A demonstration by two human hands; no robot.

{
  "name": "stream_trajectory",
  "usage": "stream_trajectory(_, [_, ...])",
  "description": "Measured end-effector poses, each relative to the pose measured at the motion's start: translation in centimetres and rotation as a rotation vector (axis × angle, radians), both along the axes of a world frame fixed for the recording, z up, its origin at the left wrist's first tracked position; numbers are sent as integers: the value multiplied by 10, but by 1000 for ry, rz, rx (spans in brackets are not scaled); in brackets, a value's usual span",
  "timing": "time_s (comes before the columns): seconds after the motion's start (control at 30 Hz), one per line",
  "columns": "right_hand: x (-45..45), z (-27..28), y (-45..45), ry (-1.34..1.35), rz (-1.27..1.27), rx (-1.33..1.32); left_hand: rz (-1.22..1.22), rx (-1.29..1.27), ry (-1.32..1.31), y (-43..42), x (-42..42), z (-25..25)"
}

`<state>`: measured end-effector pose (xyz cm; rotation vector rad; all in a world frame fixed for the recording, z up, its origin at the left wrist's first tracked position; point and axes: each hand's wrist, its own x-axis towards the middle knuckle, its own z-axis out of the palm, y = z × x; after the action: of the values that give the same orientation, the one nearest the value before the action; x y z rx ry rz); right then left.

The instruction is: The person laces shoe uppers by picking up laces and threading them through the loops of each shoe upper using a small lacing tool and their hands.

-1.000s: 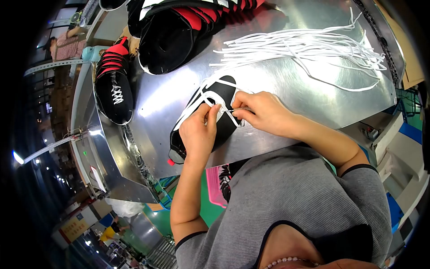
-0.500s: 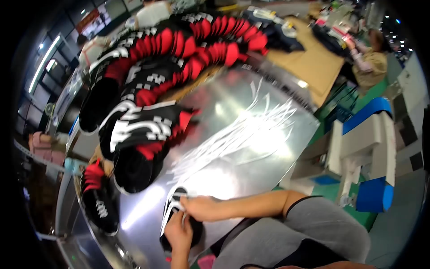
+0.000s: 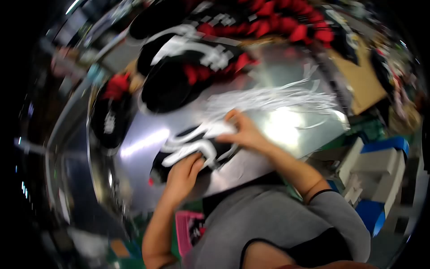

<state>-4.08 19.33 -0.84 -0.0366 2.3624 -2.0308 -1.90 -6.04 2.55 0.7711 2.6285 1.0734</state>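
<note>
Against the near side of a black-and-white shoe upper (image 3: 197, 145), the left hand (image 3: 182, 172) curls its fingers; whether they grip is unclear. Near its far end, the right hand (image 3: 247, 133) holds thumb and fingers wide. A second ago both pinched together; that fine work seems paused. Beyond, white laces (image 3: 277, 99) share the metal table (image 3: 134, 168). Blur hides lacing detail.

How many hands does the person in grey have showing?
2: the left hand is on the black shoe piece, and the right hand is at its right end. Both show, though blurred.
</note>
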Motion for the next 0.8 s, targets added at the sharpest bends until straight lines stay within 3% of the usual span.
stream_trajectory(0.03, [6, 15, -6, -41, -6, 0, -11, 82, -374, -12, -4, -4])
stream_trajectory(0.1, [6, -8, -12, 114, 6, -16, 204, 157, -987, -14, -10, 4])
stream_trajectory(0.17, [14, 7, -23, 36, 23, 59, 241, 21, -1006, -5, -13, 8])
stream_trajectory(0.2, [11, 2, -29, 77, 25, 1, 329, 148, -1086, -3, -15, -1])
stream_trajectory(0.3, [19, 7, -28, -46, 48, 4, 236, 354, -1056, -4, -16, -8])
stream_trajectory(0.4, [18, 4, -28, -109, -39, 60, 386, 373, -652, -5, -16, -35])
stream_trajectory(0.43, [17, 1, -28, -164, -78, -119, 441, 358, -488, -7, -17, -41])
stream_trajectory(0.53, [12, -12, -21, -244, -72, -213, 441, 292, -328, -6, -13, -35])
stream_trajectory(0.6, [14, -10, -20, -289, -52, -294, 406, 237, -377, -1, -11, -18])
stream_trajectory(0.73, [15, 2, -16, -295, 11, -57, 387, 353, -469, 4, -14, -23])
stream_trajectory(0.8, [16, -5, -12, -271, 31, -12, 392, 300, -334, 5, -15, -20])
